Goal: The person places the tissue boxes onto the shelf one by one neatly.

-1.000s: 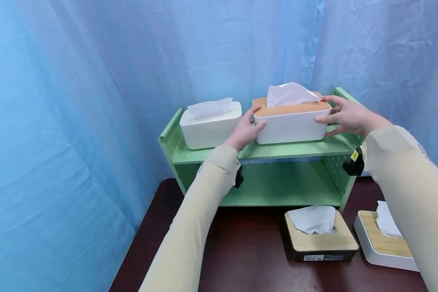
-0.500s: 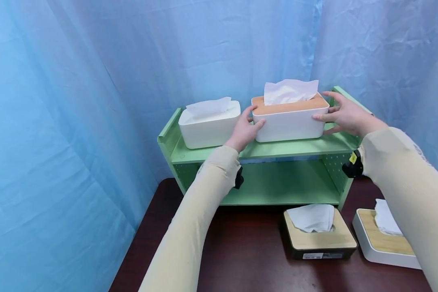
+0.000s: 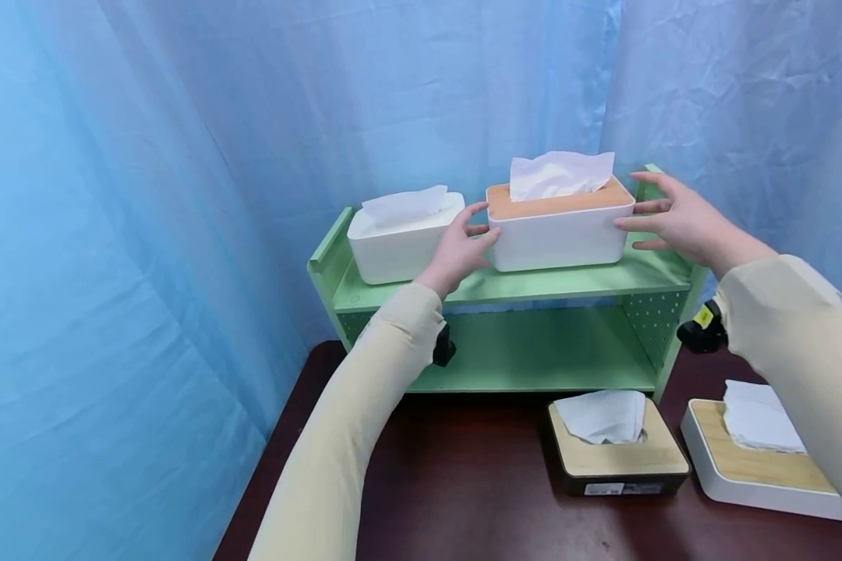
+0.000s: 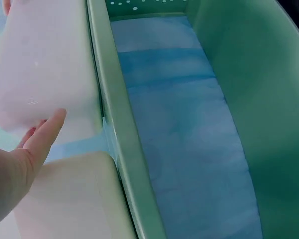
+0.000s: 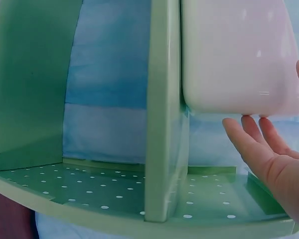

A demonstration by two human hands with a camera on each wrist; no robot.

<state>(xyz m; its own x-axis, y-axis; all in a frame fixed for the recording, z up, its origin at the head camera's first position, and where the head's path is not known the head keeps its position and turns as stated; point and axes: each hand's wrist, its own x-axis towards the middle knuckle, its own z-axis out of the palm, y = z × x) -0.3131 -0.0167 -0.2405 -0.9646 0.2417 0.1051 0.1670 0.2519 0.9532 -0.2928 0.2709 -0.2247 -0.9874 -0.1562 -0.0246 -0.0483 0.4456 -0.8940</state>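
Note:
A white tissue box with a tan wooden lid [image 3: 561, 240] stands on the top of the green shelf [image 3: 533, 354], a tissue sticking up from its slot. My left hand [image 3: 458, 251] is at its left end, fingers loosely spread, the thumb over the front corner. At the right end, my right hand [image 3: 695, 224] has its fingers spread. In the right wrist view some fingertips [image 5: 246, 119] are right by the box's end; whether they touch it I cannot tell. An all-white tissue box [image 3: 401, 253] sits left of my left hand, on the same shelf top.
On the dark red table [image 3: 463, 483], a black tissue box with a pale wooden lid [image 3: 620, 463] stands in front of the shelf. Right of it lies a low white tissue box with a wooden lid [image 3: 758, 471], partly behind my right sleeve. Blue curtains [image 3: 182, 195] hang behind.
The tan-lidded tissue box settled slightly further back on the shelf top, its tissue now standing straighter. Both hands have loosened from its ends, the right one moving off to the right.

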